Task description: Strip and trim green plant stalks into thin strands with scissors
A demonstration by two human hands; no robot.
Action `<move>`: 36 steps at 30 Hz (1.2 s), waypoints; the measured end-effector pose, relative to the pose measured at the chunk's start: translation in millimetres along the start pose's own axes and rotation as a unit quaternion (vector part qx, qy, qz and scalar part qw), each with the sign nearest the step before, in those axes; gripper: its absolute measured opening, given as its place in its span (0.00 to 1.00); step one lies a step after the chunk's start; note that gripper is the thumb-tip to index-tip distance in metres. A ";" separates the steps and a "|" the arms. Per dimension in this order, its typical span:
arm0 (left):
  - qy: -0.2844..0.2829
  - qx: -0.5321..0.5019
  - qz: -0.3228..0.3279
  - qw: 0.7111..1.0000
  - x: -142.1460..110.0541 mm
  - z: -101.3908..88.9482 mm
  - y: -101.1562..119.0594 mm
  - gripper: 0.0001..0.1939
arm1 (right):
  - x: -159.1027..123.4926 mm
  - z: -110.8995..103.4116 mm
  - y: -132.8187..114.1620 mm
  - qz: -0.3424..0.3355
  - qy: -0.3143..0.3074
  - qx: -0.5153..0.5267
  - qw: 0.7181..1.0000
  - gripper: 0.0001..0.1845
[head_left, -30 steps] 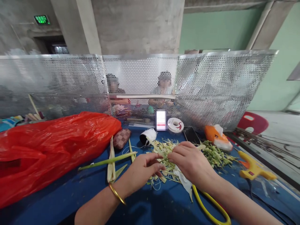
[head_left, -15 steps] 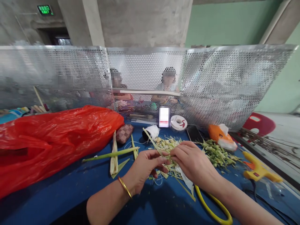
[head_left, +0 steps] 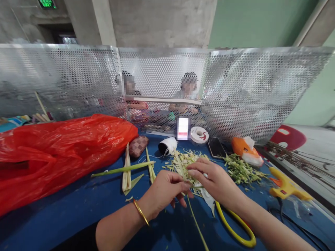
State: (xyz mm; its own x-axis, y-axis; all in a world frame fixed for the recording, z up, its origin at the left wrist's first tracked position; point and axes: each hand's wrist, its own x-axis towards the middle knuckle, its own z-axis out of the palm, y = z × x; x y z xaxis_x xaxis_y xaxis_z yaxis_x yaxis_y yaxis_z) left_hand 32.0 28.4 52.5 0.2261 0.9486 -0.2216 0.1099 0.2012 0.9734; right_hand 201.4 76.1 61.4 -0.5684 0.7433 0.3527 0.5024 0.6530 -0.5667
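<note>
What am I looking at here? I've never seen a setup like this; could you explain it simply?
There is no machine here: these are a person's two bare hands. Every picture comes from one camera worn on that person's head, looking forward and down.

The left hand pinches a thin green strip that trails toward the picture's bottom edge. The right hand is close beside it; whether it grips anything is hard to tell.

On the blue table lie a red plastic bag, a checkered pouch, plant clippings, an orange tissue pack and a yellow glue gun. Behind stands a perforated metal screen.
</note>
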 end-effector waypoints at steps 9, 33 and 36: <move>-0.005 -0.043 -0.056 0.997 5.7 1.9 -11.3 0.09 | -8.1 26.5 -10.5 -0.016 0.028 0.114 0.993 0.06; 0.101 -0.358 -0.068 0.926 11.4 -0.8 -5.3 0.08 | -22.3 58.2 -12.3 -0.395 0.057 -0.327 0.857 0.14; 0.096 -0.355 -0.052 0.928 12.8 4.7 -13.3 0.05 | -25.5 63.6 -10.8 -0.396 0.047 -0.327 0.857 0.14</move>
State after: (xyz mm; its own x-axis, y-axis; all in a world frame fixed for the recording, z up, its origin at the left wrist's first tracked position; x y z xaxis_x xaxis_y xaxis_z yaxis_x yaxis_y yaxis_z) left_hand 38.0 36.7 36.5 0.0664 0.9276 -0.3676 -0.5602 0.3395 0.7556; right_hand 169.1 40.9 11.1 -0.8600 0.0173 0.5100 0.2580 0.8770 0.4054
